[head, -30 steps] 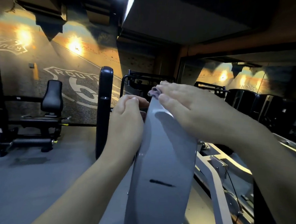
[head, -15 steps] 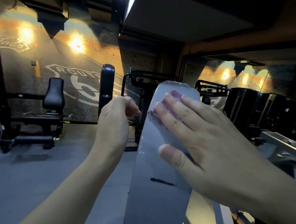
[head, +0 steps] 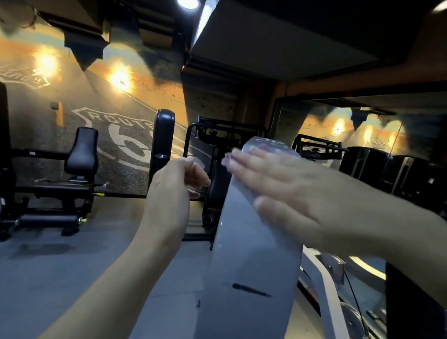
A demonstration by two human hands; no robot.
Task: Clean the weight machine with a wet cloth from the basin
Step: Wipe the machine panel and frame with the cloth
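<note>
Wiping step under way. Right hand (head: 294, 197), fingers straight and close together, presses the purple cloth (head: 228, 160) flat against the weight machine's grey cover panel (head: 250, 262), near its rounded top. Left hand (head: 171, 192) is curled, apparently empty, just beside the panel's left edge. Next, likely: draw the cloth downward with even pressure.

The weight machine (head: 253, 263) shows as a tall, narrow, smooth grey panel, upright with a rounded top; a short black mark sits low on its face, well below the fingers (head: 254, 159) of the right hand (head: 307, 198). The purple cloth (head: 227, 161) lies flat beneath those straight fingers, against the panel's upper part; only a blurred edge shows past the fingertips.
</note>
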